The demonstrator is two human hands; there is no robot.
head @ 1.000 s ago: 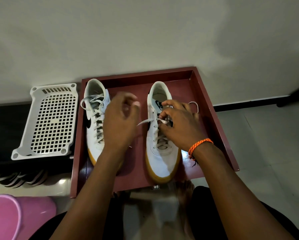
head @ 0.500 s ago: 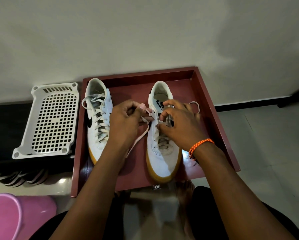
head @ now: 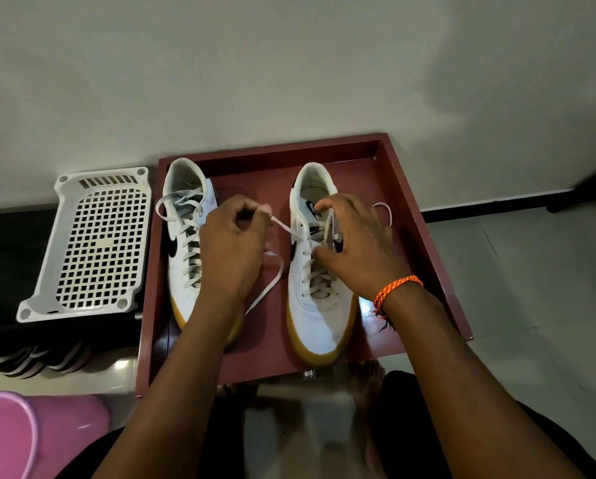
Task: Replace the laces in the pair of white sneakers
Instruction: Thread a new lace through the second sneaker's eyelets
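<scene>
Two white sneakers with gum soles stand side by side in a dark red tray (head: 424,223), toes toward me. The left sneaker (head: 182,271) is laced, its loose ends looped near the collar. The right sneaker (head: 319,316) is laced over its lower eyelets only. My left hand (head: 232,250) pinches one end of its pale lace (head: 284,228) and holds it out to the left; the slack (head: 268,290) hangs down onto the tray. My right hand (head: 353,243), with an orange cord at the wrist, pinches the other lace strand over the tongue. A lace loop (head: 386,210) shows behind that hand.
A white perforated plastic basket (head: 99,240) lies to the left of the tray on a dark surface. A pink plastic tub (head: 20,433) is at the bottom left. Behind the tray rises a pale wall (head: 289,63). Tiled floor (head: 531,305) lies to the right. My knees are below the tray.
My left hand closed on the lace end beside the right sneaker and drew it out to the left. My right hand shifted up along the tongue while holding the other strand.
</scene>
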